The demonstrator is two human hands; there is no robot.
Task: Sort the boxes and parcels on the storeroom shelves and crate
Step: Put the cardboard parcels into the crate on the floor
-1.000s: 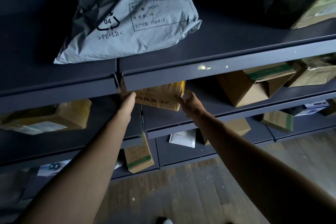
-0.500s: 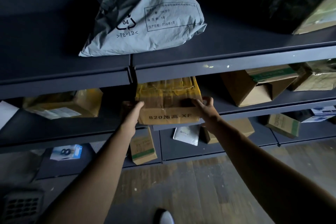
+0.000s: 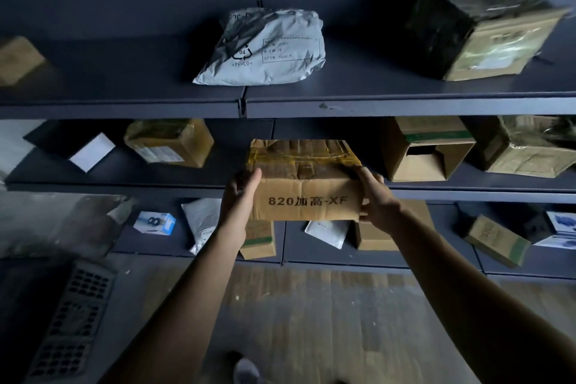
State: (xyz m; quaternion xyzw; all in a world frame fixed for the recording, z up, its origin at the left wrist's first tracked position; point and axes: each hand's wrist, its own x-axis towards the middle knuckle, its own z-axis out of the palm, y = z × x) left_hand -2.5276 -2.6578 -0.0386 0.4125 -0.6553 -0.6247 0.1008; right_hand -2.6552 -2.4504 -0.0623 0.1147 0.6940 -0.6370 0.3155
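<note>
**A:** Hand state?
**B:** Left hand (image 3: pixel 240 196) grips the left end of the taped box (image 3: pixel 307 199), and the right hand (image 3: pixel 375 199) grips the right end. The hands are apart with the box clamped between them.
**A:** Orientation?
**B:** The long axis runs hand to hand, printed face toward the person. It's centred, neither hand nearer. The far edge looks to be over the middle shelf (image 3: pixel 140 188); can't tell if it's touching.
**A:** Surroundings?
**B:** The crate (image 3: pixel 74 315) is below and left of the left hand. An open carton (image 3: pixel 427 150) is just right of the right hand. Likely a straight pull back, box kept level.
</note>
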